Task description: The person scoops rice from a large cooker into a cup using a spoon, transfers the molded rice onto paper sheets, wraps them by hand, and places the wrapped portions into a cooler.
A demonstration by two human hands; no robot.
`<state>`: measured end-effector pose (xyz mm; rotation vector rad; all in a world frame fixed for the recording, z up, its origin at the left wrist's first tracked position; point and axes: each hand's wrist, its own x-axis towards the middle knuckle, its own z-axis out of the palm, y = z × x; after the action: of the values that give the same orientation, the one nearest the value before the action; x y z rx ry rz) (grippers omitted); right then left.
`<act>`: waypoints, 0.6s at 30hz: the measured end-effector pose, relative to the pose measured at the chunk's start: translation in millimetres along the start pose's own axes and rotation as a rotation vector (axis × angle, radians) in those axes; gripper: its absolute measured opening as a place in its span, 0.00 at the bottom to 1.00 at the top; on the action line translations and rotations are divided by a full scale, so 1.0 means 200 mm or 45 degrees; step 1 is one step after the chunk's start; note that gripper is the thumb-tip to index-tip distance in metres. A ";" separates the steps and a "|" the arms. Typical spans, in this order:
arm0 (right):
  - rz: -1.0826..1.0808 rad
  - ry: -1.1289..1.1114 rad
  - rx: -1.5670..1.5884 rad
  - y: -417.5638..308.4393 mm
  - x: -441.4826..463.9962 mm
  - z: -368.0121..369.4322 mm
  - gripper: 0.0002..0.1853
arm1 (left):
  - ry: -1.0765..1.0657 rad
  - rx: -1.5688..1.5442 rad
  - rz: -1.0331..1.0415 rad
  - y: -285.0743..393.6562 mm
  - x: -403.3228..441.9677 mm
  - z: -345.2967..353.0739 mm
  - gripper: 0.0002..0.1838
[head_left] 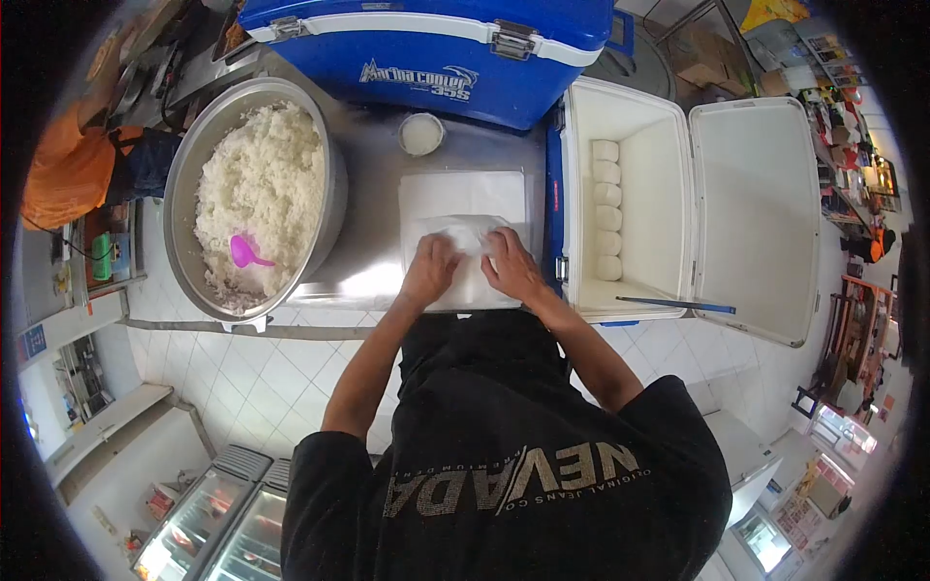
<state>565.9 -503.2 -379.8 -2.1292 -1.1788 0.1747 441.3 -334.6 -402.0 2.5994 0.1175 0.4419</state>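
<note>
My left hand point(433, 267) and my right hand point(511, 263) grip the two ends of a white paper wrapper point(467, 232), fingers curled in on it. What it holds inside is hidden. Beneath it lies a stack of white paper sheets point(465, 192) on the metal table. A small cup point(421, 135) with whitish contents stands beyond the stack. To the left, a large metal basin point(334, 184) holds white cooked rice point(266, 165), with a pink scoop point(243, 252) resting on the rice.
At the right stands an open cooler point(635, 116) with a row of several white packets point(607, 218) inside. Its lid point(756, 213) is swung out right, and a dark blue bar point(678, 305) crosses the near rim. A closed blue cooler point(417, 68) sits at the back.
</note>
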 end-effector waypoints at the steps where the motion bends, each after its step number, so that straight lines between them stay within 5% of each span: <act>1: -0.003 -0.002 -0.009 0.02 -0.02 0.01 0.14 | 0.023 -0.057 -0.037 -0.01 -0.03 0.00 0.17; 8: -0.057 -0.241 -0.323 0.18 -0.07 0.02 0.19 | -0.104 -0.087 -0.107 -0.11 -0.02 -0.02 0.15; 11: 0.208 -0.574 -0.328 0.23 0.10 0.02 0.18 | -0.296 -0.126 -0.072 -0.27 0.05 0.00 0.13; 13: 0.663 -0.537 -0.252 0.22 0.25 0.05 0.18 | -0.482 -0.235 -0.138 -0.32 0.12 -0.01 0.17; 15: 0.712 -0.295 -0.395 0.19 0.29 0.08 0.15 | -0.538 -0.203 -0.454 -0.23 0.25 -0.13 0.22; 17: 0.405 -0.064 -0.607 0.18 0.31 0.08 0.12 | -0.639 0.135 -0.641 -0.27 0.33 -0.10 0.31; 18: 0.282 -0.047 -0.646 0.17 0.32 0.07 0.10 | -0.488 0.220 -0.460 -0.27 0.33 -0.08 0.29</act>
<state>621.0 -458.4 -399.5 -2.7119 -1.0871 0.0108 499.0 -268.8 -396.4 2.6959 0.4999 -0.2034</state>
